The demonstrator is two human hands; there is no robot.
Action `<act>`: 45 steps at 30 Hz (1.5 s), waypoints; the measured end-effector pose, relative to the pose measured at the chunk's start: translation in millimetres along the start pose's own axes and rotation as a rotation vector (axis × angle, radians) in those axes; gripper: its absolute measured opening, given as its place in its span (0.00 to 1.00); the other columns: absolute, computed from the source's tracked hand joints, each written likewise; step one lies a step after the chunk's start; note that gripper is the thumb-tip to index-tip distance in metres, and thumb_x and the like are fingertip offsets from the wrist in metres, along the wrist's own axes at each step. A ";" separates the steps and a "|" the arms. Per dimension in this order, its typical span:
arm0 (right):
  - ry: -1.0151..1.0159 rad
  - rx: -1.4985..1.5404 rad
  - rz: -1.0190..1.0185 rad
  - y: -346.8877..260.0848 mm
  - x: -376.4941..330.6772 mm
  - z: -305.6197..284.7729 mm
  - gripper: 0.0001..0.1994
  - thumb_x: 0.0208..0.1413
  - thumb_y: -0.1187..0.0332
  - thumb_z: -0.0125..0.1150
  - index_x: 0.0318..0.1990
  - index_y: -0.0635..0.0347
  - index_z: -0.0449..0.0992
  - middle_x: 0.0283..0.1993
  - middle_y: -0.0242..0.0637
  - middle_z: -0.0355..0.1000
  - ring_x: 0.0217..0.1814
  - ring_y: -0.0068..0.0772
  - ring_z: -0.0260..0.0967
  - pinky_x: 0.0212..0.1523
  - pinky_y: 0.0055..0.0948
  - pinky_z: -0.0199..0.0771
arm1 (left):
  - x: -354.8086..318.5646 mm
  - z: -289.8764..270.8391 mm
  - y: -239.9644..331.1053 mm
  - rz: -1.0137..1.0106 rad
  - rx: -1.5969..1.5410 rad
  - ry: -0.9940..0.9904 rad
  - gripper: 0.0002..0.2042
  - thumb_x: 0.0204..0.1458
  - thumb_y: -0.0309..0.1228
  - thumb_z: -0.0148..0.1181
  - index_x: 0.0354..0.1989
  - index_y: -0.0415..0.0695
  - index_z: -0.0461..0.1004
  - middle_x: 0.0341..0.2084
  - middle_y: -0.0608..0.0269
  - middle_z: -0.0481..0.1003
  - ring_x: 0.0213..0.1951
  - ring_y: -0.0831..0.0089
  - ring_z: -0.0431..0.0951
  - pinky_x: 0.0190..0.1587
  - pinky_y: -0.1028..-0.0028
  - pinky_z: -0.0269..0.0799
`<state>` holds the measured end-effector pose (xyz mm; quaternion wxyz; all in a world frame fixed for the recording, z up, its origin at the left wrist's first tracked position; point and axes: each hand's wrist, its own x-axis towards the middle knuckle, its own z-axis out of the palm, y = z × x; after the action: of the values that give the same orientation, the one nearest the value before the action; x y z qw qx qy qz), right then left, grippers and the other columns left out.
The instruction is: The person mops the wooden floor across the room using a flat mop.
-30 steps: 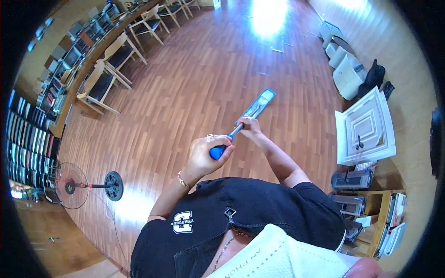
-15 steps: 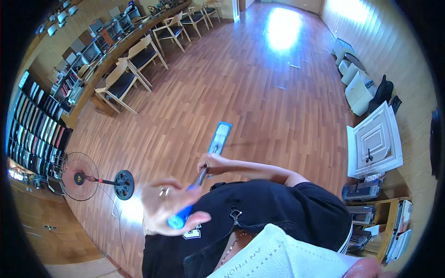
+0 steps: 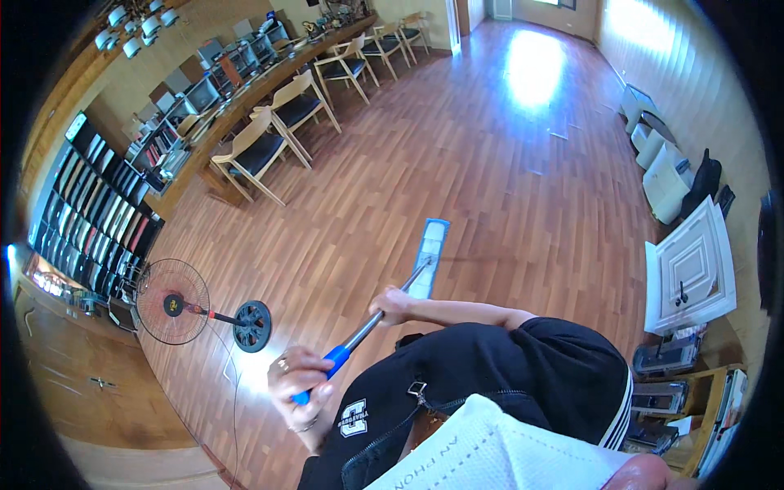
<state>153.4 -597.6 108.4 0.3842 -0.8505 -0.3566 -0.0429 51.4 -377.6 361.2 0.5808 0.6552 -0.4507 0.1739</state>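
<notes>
A flat mop (image 3: 434, 237) with a blue-edged, pale rectangular head lies on the wood floor ahead of me. Its grey metal shaft (image 3: 364, 328) slants back toward my body and ends in a blue handle grip (image 3: 337, 358). My left hand (image 3: 300, 380), with a ring on one finger, is closed round the blue grip at the top end. Farther down, my right hand (image 3: 395, 305) wraps the metal shaft, its forearm crossing in front of my black top.
To the left stand a fan (image 3: 173, 305) with a round base (image 3: 252, 326) and a trailing cord. Wooden chairs (image 3: 260, 159) line a long desk (image 3: 204, 147). White cabinets (image 3: 665, 184), a white door panel (image 3: 692, 265) and a shelf (image 3: 710, 408) stand along the right wall.
The view has shifted, so the room appears farther right. My left hand has moved down and away from the camera with the blue grip, and more of the shaft shows.
</notes>
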 end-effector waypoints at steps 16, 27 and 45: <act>0.317 -0.254 0.408 193.2 -310.8 -186.4 0.07 0.37 0.63 0.63 0.25 0.49 0.72 0.30 0.34 0.72 0.39 0.44 0.73 0.35 0.46 0.71 | 74.9 292.3 -115.3 0.026 -0.158 -0.640 0.11 0.42 0.35 0.72 0.29 0.46 0.76 0.35 0.59 0.80 0.40 0.62 0.80 0.46 0.61 0.70; 0.566 -0.535 0.991 147.7 -555.5 -230.9 0.08 0.37 0.62 0.63 0.20 0.50 0.71 0.25 0.39 0.72 0.34 0.47 0.73 0.30 0.46 0.70 | 107.0 470.1 -88.5 0.103 -0.391 -0.973 0.09 0.46 0.33 0.70 0.29 0.45 0.76 0.39 0.63 0.79 0.42 0.63 0.77 0.49 0.61 0.66; 0.679 0.040 0.532 131.7 -508.1 -286.0 0.09 0.37 0.76 0.62 0.21 0.59 0.64 0.21 0.38 0.62 0.24 0.34 0.61 0.26 0.33 0.60 | 138.5 468.7 -45.0 0.126 -0.265 -0.670 0.08 0.48 0.31 0.68 0.28 0.46 0.73 0.32 0.59 0.81 0.34 0.66 0.80 0.41 0.66 0.69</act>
<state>-82.0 -1144.0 50.6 0.4937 -0.8429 0.0212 -0.2129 22.3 -865.2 314.0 0.4691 0.5658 -0.6740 -0.0749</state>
